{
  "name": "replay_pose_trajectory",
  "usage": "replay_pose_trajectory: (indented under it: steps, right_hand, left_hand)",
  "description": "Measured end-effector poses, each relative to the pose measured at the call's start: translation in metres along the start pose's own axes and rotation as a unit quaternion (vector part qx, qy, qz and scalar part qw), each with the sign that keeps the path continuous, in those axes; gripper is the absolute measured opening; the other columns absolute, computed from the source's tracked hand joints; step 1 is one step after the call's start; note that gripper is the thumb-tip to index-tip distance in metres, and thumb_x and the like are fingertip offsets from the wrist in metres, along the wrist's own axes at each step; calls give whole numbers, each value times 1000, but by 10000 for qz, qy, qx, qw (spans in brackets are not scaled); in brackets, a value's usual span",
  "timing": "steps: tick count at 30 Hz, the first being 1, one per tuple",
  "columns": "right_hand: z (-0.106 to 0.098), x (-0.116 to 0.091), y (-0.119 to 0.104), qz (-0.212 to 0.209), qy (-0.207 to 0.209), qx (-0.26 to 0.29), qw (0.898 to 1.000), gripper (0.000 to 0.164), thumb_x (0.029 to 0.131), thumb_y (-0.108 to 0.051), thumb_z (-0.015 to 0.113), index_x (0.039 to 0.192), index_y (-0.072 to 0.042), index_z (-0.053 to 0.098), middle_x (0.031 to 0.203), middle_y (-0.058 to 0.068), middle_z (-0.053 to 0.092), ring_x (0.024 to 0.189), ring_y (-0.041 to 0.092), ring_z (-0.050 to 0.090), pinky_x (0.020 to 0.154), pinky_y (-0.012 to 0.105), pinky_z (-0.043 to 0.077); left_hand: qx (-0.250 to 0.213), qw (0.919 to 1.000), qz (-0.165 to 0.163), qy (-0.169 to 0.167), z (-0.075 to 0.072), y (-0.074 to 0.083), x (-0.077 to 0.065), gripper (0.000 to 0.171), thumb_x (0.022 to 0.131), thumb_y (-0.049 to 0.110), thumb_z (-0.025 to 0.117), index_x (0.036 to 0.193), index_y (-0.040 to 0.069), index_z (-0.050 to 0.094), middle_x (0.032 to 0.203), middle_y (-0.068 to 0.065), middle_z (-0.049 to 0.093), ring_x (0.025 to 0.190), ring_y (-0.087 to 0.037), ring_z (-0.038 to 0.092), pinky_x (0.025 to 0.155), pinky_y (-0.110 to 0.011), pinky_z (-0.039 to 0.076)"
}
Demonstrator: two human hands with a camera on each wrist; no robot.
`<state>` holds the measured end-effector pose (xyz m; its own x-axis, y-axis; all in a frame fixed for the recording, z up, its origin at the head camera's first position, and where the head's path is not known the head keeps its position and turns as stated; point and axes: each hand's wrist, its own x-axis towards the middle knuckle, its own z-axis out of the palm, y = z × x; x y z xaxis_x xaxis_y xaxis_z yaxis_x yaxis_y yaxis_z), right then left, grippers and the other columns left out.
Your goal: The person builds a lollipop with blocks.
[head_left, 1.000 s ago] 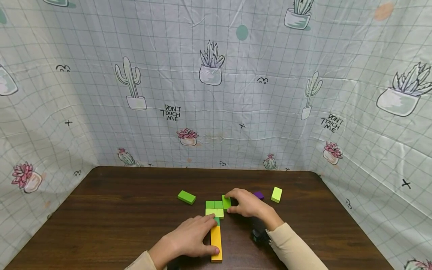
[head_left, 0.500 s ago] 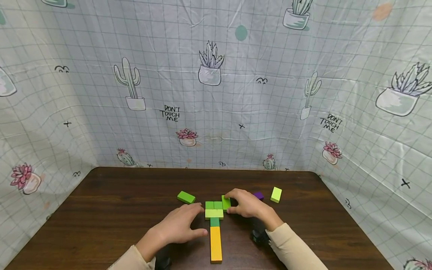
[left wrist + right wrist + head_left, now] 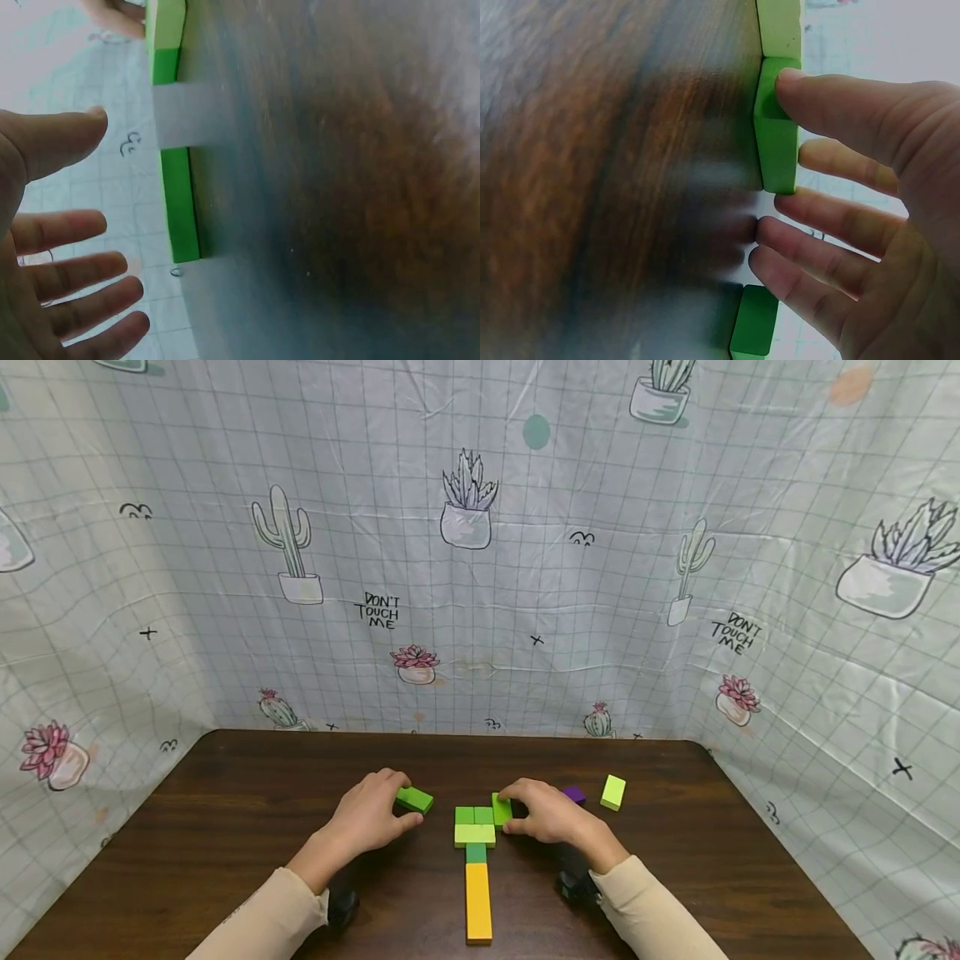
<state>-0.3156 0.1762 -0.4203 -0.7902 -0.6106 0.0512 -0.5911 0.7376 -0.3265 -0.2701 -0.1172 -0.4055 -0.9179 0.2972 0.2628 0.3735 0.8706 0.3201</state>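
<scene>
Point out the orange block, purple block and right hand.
Orange block (image 3: 478, 902): head view, middle of its top face.
Purple block (image 3: 575, 795): head view, its visible top.
Right hand (image 3: 550, 814): head view, back of the hand.

We see a pale cloth (image 3: 510, 585) with thin greenish grid lines, printed cactuses (image 3: 282, 539), pink flowers (image 3: 414, 657) and black letters (image 3: 378, 612). The table (image 3: 225, 860) is dark brown with wood grain. The left block (image 3: 417, 800) and the right block (image 3: 502, 810) are both bright green, the long block (image 3: 478, 902) is orange-yellow, and our sleeves (image 3: 258, 917) are plain beige.
</scene>
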Motion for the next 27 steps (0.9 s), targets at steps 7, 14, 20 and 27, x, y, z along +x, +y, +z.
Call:
replay_pose_trajectory:
  steps: [7, 14, 20, 27]
  right_hand:
    - [0, -1, 0, 38, -27, -23, 10000, 44, 86, -29, 72, 124, -8, 62, 124, 7, 59, 114, 23, 55, 94, 41, 45]
    - [0, 0, 1, 32, 15, -31, 10000, 44, 86, -28, 72, 124, -8, 62, 124, 7, 59, 114, 23, 55, 94, 41, 45]
    - [1, 1, 2, 10, 3, -59, 10000, 43, 86, -28, 72, 124, -8, 62, 125, 7, 59, 115, 23, 55, 94, 41, 45]
    - [2, 1, 2, -14, 22, -68, 10000, 43, 86, -27, 72, 123, -8, 62, 124, 7, 59, 114, 23, 55, 94, 41, 45]
  left_hand:
    - [310, 9986, -418, -125, 5, -3, 8, 55, 78, 44, 77, 113, 4, 62, 94, -7, 56, 75, -20, 47, 63, -36, 40]
    - [283, 9965, -726, -303, 10, -2, 13, 61, 78, 48, 75, 115, 1, 61, 92, -8, 57, 75, -22, 48, 62, -36, 40]
    - [207, 9961, -757, -402, 15, -2, 18, 58, 78, 47, 76, 113, 3, 61, 86, -5, 52, 71, -20, 44, 58, -33, 36]
    - [336, 9954, -795, -421, 19, -2, 23, 55, 78, 47, 76, 111, 5, 62, 90, -7, 54, 75, -21, 47, 58, -34, 38]
